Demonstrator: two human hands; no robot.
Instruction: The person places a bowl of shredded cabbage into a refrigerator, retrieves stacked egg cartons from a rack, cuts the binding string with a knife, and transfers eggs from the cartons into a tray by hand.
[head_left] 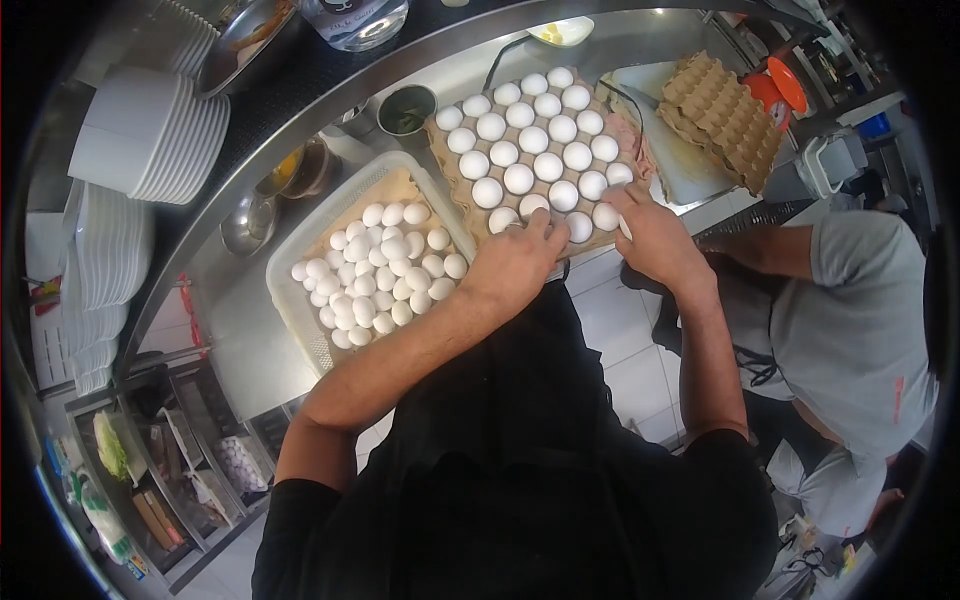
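Note:
White eggs fill a cardboard egg tray on the steel counter. At the tray's near edge, my left hand reaches over the front row with its fingers curled down at the eggs; what its fingertips hold is hard to make out. My right hand is at the tray's near right corner, its fingers round a white egg. Left of the tray, a pale plastic basket holds a heap of loose white eggs.
Stacked empty egg trays lean at the right beside a cutting board. A metal container stands behind the basket. White bowls are stacked at left. A person in a grey shirt is close on the right.

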